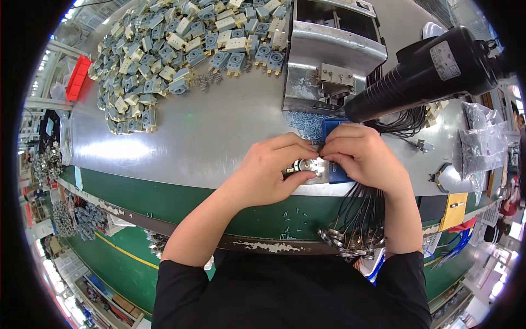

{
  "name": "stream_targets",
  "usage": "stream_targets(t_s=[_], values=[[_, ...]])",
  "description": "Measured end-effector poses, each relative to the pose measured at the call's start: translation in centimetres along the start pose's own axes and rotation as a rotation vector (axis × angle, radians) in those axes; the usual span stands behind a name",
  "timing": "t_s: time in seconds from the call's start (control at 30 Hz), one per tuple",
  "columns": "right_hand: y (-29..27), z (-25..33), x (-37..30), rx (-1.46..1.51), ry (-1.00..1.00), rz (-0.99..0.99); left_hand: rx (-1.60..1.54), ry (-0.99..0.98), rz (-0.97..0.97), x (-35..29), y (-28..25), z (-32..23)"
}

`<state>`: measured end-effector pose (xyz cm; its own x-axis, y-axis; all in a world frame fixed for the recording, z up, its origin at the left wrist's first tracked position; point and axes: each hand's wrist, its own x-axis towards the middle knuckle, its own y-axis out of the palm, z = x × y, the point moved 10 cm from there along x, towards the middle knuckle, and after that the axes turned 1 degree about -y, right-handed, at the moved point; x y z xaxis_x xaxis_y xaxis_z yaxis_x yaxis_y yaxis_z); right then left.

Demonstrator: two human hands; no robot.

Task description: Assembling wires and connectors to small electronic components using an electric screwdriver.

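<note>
Between my hands sits a small round metal part (308, 165) with a pale body, on a metal plate over a blue block (338, 174). My left hand (275, 169) grips the part from the left, thumb below it and fingers above. From the right, my right hand (361, 155) reaches over the blue block, its thumb and fingertips pinched close to the part's upper right. Whatever lies between those right fingertips is too small and hidden to name. Just above the hands are loose small screws (308, 125), and a black electric screwdriver (416, 74) leans in from the upper right.
A large heap of grey and cream switch housings (181, 46) covers the back left, with springs (204, 81) beside it. A metal screw feeder (334, 49) stands behind the hands. Black cables (359, 211) hang over the front edge. Cutters (438, 178) lie at right.
</note>
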<state>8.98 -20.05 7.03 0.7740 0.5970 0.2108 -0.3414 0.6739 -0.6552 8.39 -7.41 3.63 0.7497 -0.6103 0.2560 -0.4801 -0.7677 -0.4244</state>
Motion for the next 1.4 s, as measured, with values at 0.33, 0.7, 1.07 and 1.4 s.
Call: stream_targets(t_s=[0.33, 0.7, 1.07, 1.4], values=[[-0.5, 1.3, -0.7, -0.027, 0.039, -0.03, -0.003, -0.025, -0.015, -0.3, -0.2, 0.1], [-1.4, 0.5, -0.5, 0.072, 0.123, -0.113, -0.098, -0.005, -0.078, -0.4, -0.8, 0.3], [0.0, 0.1, 0.5, 0.197, 0.334, -0.058, -0.085, -0.021, -0.069, -0.8, -0.8, 0.7], [1.1, 2.3, 1.2, -0.091, 0.179, 0.028, -0.059, -0.001, -0.07, -0.7, -0.7, 0.4]])
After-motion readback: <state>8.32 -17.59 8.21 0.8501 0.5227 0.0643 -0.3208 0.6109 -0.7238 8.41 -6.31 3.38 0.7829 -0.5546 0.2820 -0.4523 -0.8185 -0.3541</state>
